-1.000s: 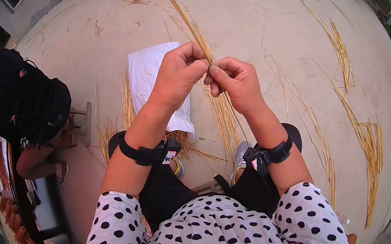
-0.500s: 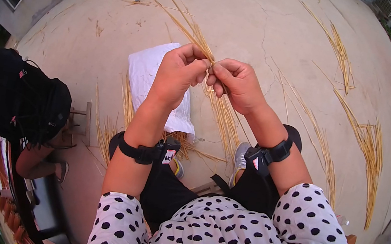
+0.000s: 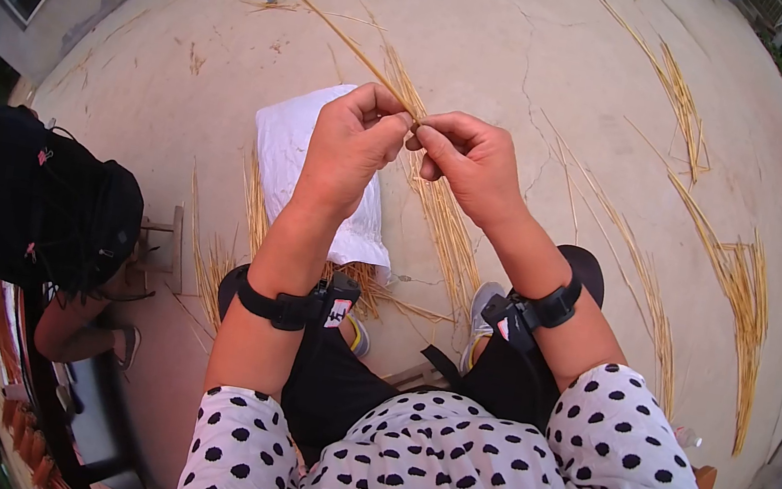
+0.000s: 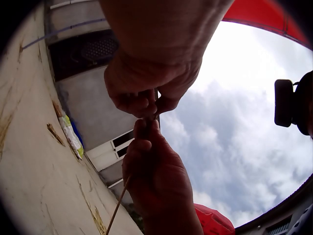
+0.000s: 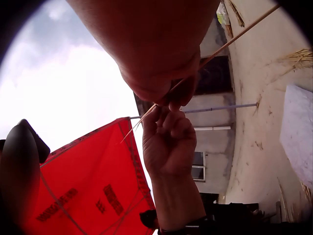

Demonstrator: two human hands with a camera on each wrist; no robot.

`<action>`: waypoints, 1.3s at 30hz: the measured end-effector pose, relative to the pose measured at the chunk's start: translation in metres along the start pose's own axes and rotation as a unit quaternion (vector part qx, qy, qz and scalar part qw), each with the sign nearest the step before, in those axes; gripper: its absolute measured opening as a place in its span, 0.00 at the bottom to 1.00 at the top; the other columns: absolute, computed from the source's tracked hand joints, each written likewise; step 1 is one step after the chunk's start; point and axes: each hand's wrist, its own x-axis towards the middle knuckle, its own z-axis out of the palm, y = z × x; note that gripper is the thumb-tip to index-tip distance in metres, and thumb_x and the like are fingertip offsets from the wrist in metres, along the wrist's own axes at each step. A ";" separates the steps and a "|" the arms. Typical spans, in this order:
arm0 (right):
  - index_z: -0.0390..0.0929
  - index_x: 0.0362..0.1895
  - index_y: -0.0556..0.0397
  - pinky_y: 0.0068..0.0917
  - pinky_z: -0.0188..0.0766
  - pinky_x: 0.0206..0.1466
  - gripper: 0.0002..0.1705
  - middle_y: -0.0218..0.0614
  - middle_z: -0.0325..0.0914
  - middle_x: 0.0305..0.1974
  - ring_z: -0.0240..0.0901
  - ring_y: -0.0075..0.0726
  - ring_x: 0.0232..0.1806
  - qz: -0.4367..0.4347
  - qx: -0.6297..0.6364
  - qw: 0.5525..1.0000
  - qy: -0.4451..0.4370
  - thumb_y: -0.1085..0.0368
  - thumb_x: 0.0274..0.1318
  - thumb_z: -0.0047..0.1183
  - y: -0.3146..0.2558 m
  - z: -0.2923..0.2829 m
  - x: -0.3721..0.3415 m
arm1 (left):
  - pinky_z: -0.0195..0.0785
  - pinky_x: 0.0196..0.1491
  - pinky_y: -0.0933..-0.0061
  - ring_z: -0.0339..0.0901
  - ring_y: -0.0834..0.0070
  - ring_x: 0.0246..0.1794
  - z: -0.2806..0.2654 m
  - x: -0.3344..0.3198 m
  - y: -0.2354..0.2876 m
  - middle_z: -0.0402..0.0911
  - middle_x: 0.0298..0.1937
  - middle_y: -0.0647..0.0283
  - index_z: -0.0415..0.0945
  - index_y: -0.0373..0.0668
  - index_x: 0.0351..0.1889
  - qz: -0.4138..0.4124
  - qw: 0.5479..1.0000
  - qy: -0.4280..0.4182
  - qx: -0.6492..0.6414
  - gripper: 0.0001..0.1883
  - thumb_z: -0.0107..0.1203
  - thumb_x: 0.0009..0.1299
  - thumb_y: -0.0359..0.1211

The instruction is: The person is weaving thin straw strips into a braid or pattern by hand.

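In the head view both hands meet fingertip to fingertip over the ground. My left hand [image 3: 350, 147] pinches a thin golden straw stalk [image 3: 315, 10] between thumb and fingers, and the stalk slants to the upper left. Close beside it, my right hand [image 3: 473, 166] pinches the straw at the same spot. Seen from the left wrist, one length of stalk [image 4: 117, 208] sticks out past the right hand [image 4: 156, 171]. In the right wrist view, thin straw ends [image 5: 134, 129] poke out beyond the left hand [image 5: 171, 142]. The pinched point itself is mostly hidden by the fingers.
Below the hands lies a white sack [image 3: 303, 120], with a straw bundle [image 3: 445, 222] right of it. More straw piles [image 3: 742, 297] lie on the concrete at right. A person with a black backpack [image 3: 43, 203] sits at left. A red canopy [image 5: 93, 181] hangs overhead.
The several straws fanning from the hands have become a single stalk in view, swung further left. The hands stay nearly in place, with slight finger shifts.
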 end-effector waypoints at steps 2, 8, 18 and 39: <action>0.78 0.35 0.61 0.15 0.67 0.24 0.07 0.33 0.78 0.27 0.69 0.18 0.20 -0.010 -0.025 0.999 0.016 0.70 0.54 0.53 0.000 0.000 0.000 | 0.50 0.19 0.87 0.61 0.88 0.17 -0.002 0.001 -0.001 0.70 0.21 0.70 0.72 0.37 0.32 -0.012 1.000 -0.006 -0.002 0.02 0.51 0.62 0.26; 0.77 0.35 0.61 0.15 0.67 0.24 0.06 0.33 0.78 0.27 0.69 0.18 0.21 -0.030 -0.039 0.999 0.023 0.70 0.55 0.52 0.001 -0.002 0.000 | 0.53 0.21 0.85 0.62 0.87 0.18 0.002 0.000 0.001 0.74 0.23 0.66 0.72 0.33 0.32 -0.026 1.000 -0.012 -0.013 0.06 0.53 0.59 0.27; 0.78 0.34 0.62 0.15 0.68 0.24 0.06 0.33 0.79 0.26 0.70 0.17 0.21 -0.051 -0.059 0.996 0.038 0.70 0.53 0.54 0.001 0.000 -0.003 | 0.54 0.22 0.86 0.63 0.88 0.19 0.005 -0.003 -0.001 0.74 0.23 0.66 0.72 0.34 0.30 -0.015 1.000 -0.003 -0.025 0.04 0.52 0.59 0.25; 0.76 0.34 0.57 0.14 0.63 0.21 0.09 0.33 0.77 0.27 0.66 0.18 0.19 0.093 0.150 0.979 -0.101 0.64 0.58 0.51 -0.005 -0.012 0.002 | 0.55 0.24 0.85 0.64 0.88 0.21 0.003 -0.006 0.012 0.75 0.23 0.66 0.72 0.35 0.30 0.001 0.998 -0.061 -0.002 0.03 0.49 0.59 0.24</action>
